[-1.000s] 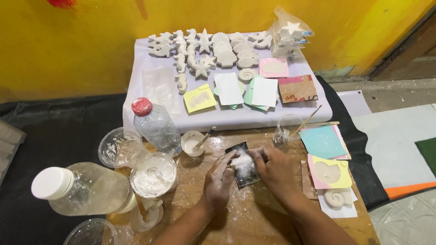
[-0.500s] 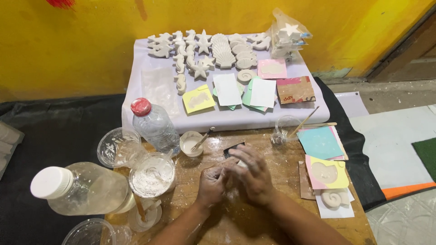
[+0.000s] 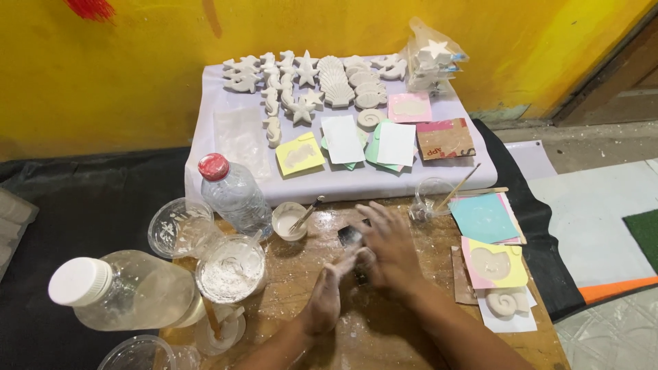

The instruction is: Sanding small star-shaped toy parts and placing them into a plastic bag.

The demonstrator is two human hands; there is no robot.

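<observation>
Both my hands meet over a small dark mould [image 3: 351,236] dusted with white powder on the wooden board [image 3: 384,336]. My right hand [image 3: 391,250] lies flat over most of the mould, fingers spread. My left hand [image 3: 329,291], coated in white powder, presses against it from the near left side. Only the mould's far left corner shows. A small white cup with a stick [image 3: 290,220] stands just left of the mould.
A powder-filled cup [image 3: 229,268], a clear cup [image 3: 179,227], a red-capped bottle [image 3: 233,192] and a big white-capped jar [image 3: 130,291] stand left. A pale tray [image 3: 226,147] behind holds several white plaster sea shapes and coloured paper squares. More papers with casts [image 3: 495,264] lie right.
My right hand has slid from the mould's right edge to cover it. My left hand shifted to its near side. The mould, open to view before, is now mostly hidden.
</observation>
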